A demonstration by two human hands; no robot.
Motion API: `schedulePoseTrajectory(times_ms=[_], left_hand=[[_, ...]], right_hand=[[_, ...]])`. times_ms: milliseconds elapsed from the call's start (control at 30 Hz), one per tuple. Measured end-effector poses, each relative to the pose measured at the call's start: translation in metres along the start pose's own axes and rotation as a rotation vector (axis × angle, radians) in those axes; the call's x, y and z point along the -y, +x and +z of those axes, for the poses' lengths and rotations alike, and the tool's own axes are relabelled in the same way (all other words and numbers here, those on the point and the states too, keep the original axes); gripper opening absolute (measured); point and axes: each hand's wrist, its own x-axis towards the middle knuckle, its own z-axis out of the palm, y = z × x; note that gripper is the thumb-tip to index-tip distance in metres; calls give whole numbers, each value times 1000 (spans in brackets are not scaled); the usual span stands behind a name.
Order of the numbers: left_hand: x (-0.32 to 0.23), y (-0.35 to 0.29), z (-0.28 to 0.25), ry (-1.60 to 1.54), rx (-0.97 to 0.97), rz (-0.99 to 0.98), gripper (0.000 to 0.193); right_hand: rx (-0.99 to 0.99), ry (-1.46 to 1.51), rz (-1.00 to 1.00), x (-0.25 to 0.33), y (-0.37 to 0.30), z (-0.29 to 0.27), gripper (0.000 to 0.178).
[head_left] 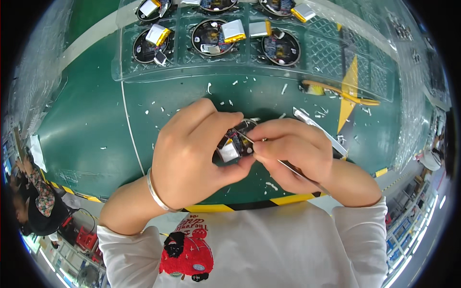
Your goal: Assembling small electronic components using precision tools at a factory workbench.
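My left hand (187, 149) curls around a small round black housing (246, 148) with circuit parts inside, gripping its rim between thumb and fingers. Inside the housing shows a white piece (228, 152) with a yellow edge, like the flat battery packs in the tray. Pinched in my right hand (300, 149) are thin metal tweezers (295, 170). Their tip reaches into the housing, and their back end points down toward my right forearm. My fingers cover part of the housing, so the exact spot under the tip is hidden.
A clear plastic tray (187, 72) across the far side holds several round housings (281, 48) with flat silver-and-yellow batteries (233, 31). A yellow-handled tool (355, 98) and a pale strip (319, 129) lie to the right. White scraps dot the green mat (96, 115). Another person (41, 201) sits far left.
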Motion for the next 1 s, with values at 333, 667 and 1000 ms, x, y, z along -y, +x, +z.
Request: schedulePoseTrajectory(times_ms=[333,667,1000], left_hand=[[3,4,1,9,-10,36,52],[2,1,0,7,-24,30,50],[2,2,1,15,-38,43,50]], right_hand=[[46,-64,-20,-3,4,-6,16],[44,-135,-71,0,0,-2,18],[50,-242,-91,4,2,-2,19]])
